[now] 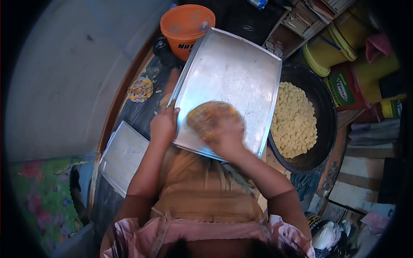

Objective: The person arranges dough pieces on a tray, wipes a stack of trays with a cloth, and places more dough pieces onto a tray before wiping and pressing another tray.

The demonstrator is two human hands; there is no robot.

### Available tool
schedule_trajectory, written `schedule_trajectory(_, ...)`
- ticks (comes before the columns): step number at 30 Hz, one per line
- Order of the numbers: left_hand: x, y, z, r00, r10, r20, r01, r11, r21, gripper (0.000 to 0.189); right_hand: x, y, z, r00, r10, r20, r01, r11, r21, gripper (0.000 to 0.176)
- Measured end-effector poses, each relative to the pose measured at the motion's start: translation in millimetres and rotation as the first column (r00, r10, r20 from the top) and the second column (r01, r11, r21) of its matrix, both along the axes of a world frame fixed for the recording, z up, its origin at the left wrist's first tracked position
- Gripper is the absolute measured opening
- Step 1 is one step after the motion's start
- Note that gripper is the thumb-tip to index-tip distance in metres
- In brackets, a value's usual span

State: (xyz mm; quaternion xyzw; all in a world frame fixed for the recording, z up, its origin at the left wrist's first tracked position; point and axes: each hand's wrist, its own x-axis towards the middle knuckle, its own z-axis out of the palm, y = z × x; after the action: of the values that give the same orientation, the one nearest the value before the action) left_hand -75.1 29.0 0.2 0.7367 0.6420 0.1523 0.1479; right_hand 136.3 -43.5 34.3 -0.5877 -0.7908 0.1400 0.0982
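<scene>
A large metal baking tray [234, 64] lies tilted across my lap; its left side shows several layered edges, like stacked trays. My left hand [164, 124] grips the tray's lower left edge, thumb over the rim. On the tray's lower part, my right hand [223, 133] is over a round, multicoloured cloth pad [202, 116]. Both the pad and that hand are smeared by motion, and its fingers do not show clearly. To the right stands a wide black basin [329, 124] holding many small, pale yellow dough pieces [294, 120].
An orange bucket [188, 21] stands behind the tray. Another round patterned pad [140, 89] lies on the dark floor covering at left, above more metal trays [124, 155]. Yellow buckets [329, 49] and a shelf [301, 21] line the back right. A wall [77, 77] bounds the left.
</scene>
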Motion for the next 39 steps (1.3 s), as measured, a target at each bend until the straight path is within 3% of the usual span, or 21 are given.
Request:
schedule_trajectory(1, -1.2, 0.5, -1.4, 1.0, -0.01, -0.021, 0.01, 1.0, -0.022, 0.04, -19.6, 0.5, -39.2, 0.978, 0.171, 0.12, -0.185, 0.975, 0.12, 0.061)
schedule_trajectory(2, -6.2, 2.9, -12.8, 0.999, -0.042, -0.018, 0.043, 0.999, 0.032, 0.04, -24.5, 12.7, -29.3, 0.97, 0.233, 0.074, -0.24, 0.966, 0.098, 0.06)
schedule_trajectory(5, -13.0, 9.9, -16.5, 0.996, -0.082, -0.046, 0.08, 0.996, -0.036, 0.04, -13.2, 123.4, -64.3, 0.992, 0.031, 0.125, -0.044, 0.994, 0.105, 0.061)
schedule_trajectory(6, -12.8, 10.0, -15.8, 0.996, -0.094, 0.004, 0.094, 0.996, -0.006, 0.04, -0.5, 160.7, -29.4, 0.972, 0.043, 0.231, -0.059, 0.996, 0.062, 0.068)
schedule_trajectory(9, -10.0, 10.5, -12.5, 0.996, -0.064, 0.067, 0.064, 0.998, -0.008, 0.038, 65.5, 291.0, -43.1, 0.929, -0.37, -0.011, 0.361, 0.9, 0.245, 0.066)
schedule_trajectory(11, -6.9, 12.1, -10.9, 0.993, -0.04, 0.109, 0.041, 0.999, -0.009, 0.037, 104.5, 340.8, -15.0, 0.791, -0.609, -0.06, 0.61, 0.793, 0.0, 0.058)
schedule_trajectory(14, -11.7, 11.3, -8.3, 0.992, -0.029, 0.123, 0.035, 0.999, -0.041, 0.036, 72.7, 318.1, -53.1, 0.911, -0.407, 0.069, 0.367, 0.874, 0.317, 0.048)
schedule_trajectory(15, -10.8, 11.4, -9.6, 0.991, -0.021, 0.13, 0.028, 0.998, -0.054, 0.036, 50.1, 281.7, -62.0, 0.945, -0.298, 0.133, 0.202, 0.854, 0.48, 0.038)
schedule_trajectory(16, -11.9, 12.0, -11.3, 0.994, -0.027, 0.106, 0.032, 0.999, -0.042, 0.036, 23.4, 249.9, -73.5, 0.972, -0.228, 0.051, 0.197, 0.918, 0.345, 0.038)
schedule_trajectory(17, -12.5, 12.6, -12.6, 0.995, -0.033, 0.095, 0.038, 0.998, -0.048, 0.036, -1.0, 208.2, -84.7, 0.997, -0.066, 0.026, 0.051, 0.925, 0.376, 0.041)
schedule_trajectory(18, -13.7, 12.2, -13.2, 0.996, -0.041, 0.08, 0.046, 0.997, -0.057, 0.037, -24.7, 168.2, -47.1, 0.989, 0.114, 0.091, -0.12, 0.99, 0.071, 0.046)
schedule_trajectory(19, -14.0, 13.7, -13.9, 0.997, -0.05, 0.064, 0.054, 0.996, -0.066, 0.037, -28.2, 141.6, -49.0, 0.931, 0.36, -0.059, -0.344, 0.92, 0.186, 0.054)
schedule_trajectory(20, -13.3, 15.7, -14.2, 0.996, -0.046, 0.081, 0.049, 0.998, -0.044, 0.037, -33.2, 138.3, -39.5, 0.933, 0.336, -0.132, -0.318, 0.938, 0.141, 0.062)
schedule_trajectory(22, -12.6, 10.6, -15.8, 0.993, -0.043, 0.111, 0.046, 0.999, -0.021, 0.037, -23.5, 189.8, -58.5, 0.958, 0.201, 0.205, -0.264, 0.895, 0.36, 0.065)
schedule_trajectory(24, -11.2, 11.0, -18.1, 0.987, -0.036, 0.158, 0.035, 0.999, 0.009, 0.037, 1.5, 273.1, -50.6, 0.959, -0.038, 0.282, -0.05, 0.954, 0.296, 0.057)
schedule_trajectory(26, -10.6, 9.5, -17.4, 0.983, -0.033, 0.179, 0.028, 0.999, 0.033, 0.036, 25.9, 333.5, -39.5, 0.976, -0.19, 0.11, 0.146, 0.936, 0.32, 0.062)
schedule_trajectory(29, -10.4, 13.4, -17.0, 0.985, -0.035, 0.17, 0.027, 0.998, 0.051, 0.035, 3.1, 311.3, -48.2, 0.973, -0.216, 0.078, 0.195, 0.957, 0.215, 0.065)
schedule_trajectory(31, -11.4, 11.0, -17.3, 0.989, -0.031, 0.147, 0.026, 0.999, 0.035, 0.035, -22.2, 254.5, -46.2, 0.992, -0.079, 0.099, 0.053, 0.969, 0.242, 0.069)
schedule_trajectory(33, -10.2, 12.7, -16.3, 0.982, -0.003, 0.187, 0.0, 1.0, 0.017, 0.034, -14.2, 251.1, -52.8, 0.995, -0.051, 0.086, 0.022, 0.95, 0.312, 0.07)
schedule_trajectory(36, -9.1, 10.9, -16.8, 0.972, -0.005, 0.236, -0.008, 0.998, 0.057, 0.034, 30.7, 293.7, -25.5, 0.957, -0.221, 0.185, 0.222, 0.975, 0.018, 0.071)
schedule_trajectory(39, -7.8, 9.5, -15.5, 0.972, 0.014, 0.233, -0.028, 0.998, 0.06, 0.033, 103.4, 283.4, -38.6, 0.816, -0.572, 0.082, 0.561, 0.819, 0.122, 0.077)
